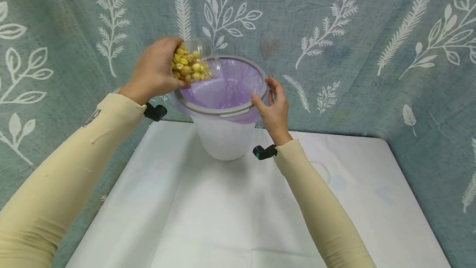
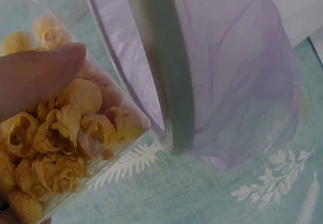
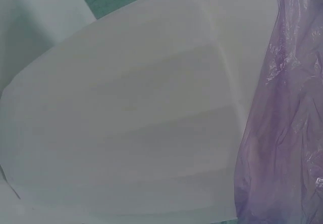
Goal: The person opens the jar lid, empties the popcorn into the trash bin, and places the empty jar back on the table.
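Observation:
My left hand (image 1: 156,67) grips a clear plastic container (image 1: 203,49) of yellow popcorn (image 1: 187,65), tipped on its side at the left edge of a white trash bin (image 1: 223,137). In the left wrist view the thumb (image 2: 45,75) presses along the container's wall, with popcorn (image 2: 60,128) packed behind it. A purple bag (image 1: 238,80) lines the bin and folds out over its grey rim (image 1: 208,111). My right hand (image 1: 275,113) holds the rim's right side between thumb and fingers. The right wrist view shows the bin's wall (image 3: 141,113) and the bag's overhang (image 3: 282,148), not the hand.
Beneath the bin is a white table (image 1: 223,218). A green curtain (image 1: 282,15) with white leaf prints hangs close behind and at both sides. A faint clear round thing (image 1: 321,171) lies by the right forearm.

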Demonstrator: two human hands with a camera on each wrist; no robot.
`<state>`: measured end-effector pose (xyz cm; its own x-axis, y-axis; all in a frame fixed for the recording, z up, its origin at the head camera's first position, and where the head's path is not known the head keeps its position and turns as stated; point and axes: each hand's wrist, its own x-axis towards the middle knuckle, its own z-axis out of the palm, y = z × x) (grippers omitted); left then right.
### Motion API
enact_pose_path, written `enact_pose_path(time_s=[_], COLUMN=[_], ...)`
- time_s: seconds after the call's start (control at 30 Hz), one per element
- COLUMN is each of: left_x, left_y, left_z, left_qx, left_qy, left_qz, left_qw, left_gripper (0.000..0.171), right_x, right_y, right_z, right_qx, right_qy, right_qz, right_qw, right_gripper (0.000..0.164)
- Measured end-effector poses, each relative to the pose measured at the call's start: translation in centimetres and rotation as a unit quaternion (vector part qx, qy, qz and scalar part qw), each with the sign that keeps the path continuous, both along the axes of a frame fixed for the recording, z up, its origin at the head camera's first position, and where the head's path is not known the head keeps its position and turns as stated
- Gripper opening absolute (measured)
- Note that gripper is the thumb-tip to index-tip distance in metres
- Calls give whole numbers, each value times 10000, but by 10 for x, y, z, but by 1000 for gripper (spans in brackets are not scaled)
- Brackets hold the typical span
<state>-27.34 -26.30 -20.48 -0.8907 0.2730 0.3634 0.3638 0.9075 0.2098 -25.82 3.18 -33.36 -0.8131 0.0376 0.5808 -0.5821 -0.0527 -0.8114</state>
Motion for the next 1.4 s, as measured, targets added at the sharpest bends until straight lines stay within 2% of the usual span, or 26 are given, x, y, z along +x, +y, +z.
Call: enact_pose_path(time_s=[0.23, 0.6, 1.0, 1.4], left_x=[-1, -1, -3, 0], left_y=[6, 8, 12, 17], left_z=[2, 0, -3, -4], left_qx=[-569, -1023, -1224, -1420], left_qy=[6, 419, 725, 749], left_qz=[24, -217, -450, -449], left_qw=[9984, 9936, 9888, 9860], left_gripper=[111, 104, 92, 88], right_x=[-1, 0, 0, 0], right_y=[-1, -2, -1, 0], right_z=[-1, 0, 0, -2], right_qx=[-1, -55, -96, -136], right_qy=[-84, -5, 33, 8], right_qz=[-35, -7, -35, -29], right_qw=[10000, 10000, 9999, 9999], right_gripper=[61, 61, 61, 60])
